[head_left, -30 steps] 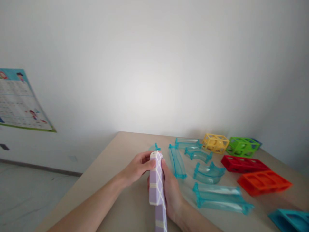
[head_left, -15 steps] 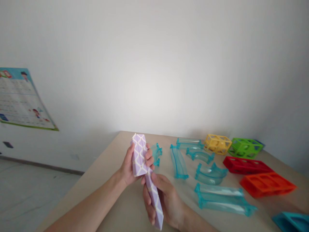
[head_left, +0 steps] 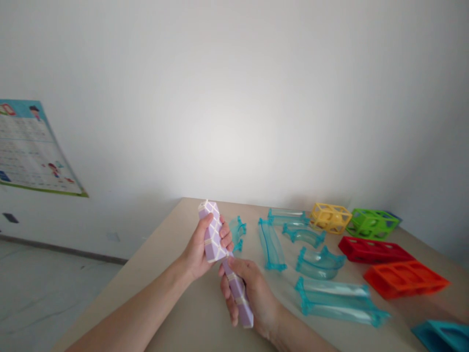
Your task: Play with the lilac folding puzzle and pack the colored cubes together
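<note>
While the right hand [head_left: 252,291] grasps the narrow near end of the purple toy [head_left: 213,239], thumb along its top, the left hand [head_left: 198,247] is wrapped round the thicker far end, thumb and fingers on opposite sides. So the toy slants between both hands above the table [head_left: 190,313], its far tip poking out past the left thumb. To the right lie clear teal tracks [head_left: 335,304], an orange frame [head_left: 403,287] and a red frame [head_left: 366,255]; farther back, before the wall [head_left: 234,107], sit a yellow frame [head_left: 330,218] and a green frame [head_left: 372,225].
</note>
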Available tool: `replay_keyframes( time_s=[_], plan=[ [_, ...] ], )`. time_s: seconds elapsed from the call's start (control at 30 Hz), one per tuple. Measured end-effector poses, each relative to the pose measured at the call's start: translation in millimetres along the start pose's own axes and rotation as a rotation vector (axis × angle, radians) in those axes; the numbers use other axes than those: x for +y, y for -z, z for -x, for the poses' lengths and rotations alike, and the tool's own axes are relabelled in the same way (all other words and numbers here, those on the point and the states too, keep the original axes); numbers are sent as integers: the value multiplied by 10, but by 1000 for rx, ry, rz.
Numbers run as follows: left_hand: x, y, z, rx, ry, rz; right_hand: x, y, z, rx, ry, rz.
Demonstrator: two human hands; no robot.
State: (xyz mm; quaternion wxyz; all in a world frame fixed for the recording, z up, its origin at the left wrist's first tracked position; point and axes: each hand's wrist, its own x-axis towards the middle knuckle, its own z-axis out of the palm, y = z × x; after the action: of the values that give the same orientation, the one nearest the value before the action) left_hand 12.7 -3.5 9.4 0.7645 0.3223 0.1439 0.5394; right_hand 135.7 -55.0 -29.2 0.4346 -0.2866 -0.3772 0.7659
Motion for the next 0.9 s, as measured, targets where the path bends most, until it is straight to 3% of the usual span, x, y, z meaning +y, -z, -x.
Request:
replay_keyframes(
  time_s=[0.17,0.33,0.4,0.5,0.7,0.8,0.9],
  plan=[
    [-12,-19,19,-31,-62,-46,29,51,13,-106,-65,-100],
    [47,30,68,-263,2,-78,4,159,18,-406,-292,-281],
    [66,42,80,-314,27,-81,-8,177,19,-460,-338,-301],
    [68,24,77,-286,16,-73,-10,153,26,-404,-307,-273],
    [-38,-7,1,25,-70,31,-1,26,37,-97,-83,-146],
    [-92,33,-40,70,-65,68,20,32,25,-82,-97,-150],
    [-80,55,-47,53,-101,59,26,86,18,-148,-157,-223]
  ],
)
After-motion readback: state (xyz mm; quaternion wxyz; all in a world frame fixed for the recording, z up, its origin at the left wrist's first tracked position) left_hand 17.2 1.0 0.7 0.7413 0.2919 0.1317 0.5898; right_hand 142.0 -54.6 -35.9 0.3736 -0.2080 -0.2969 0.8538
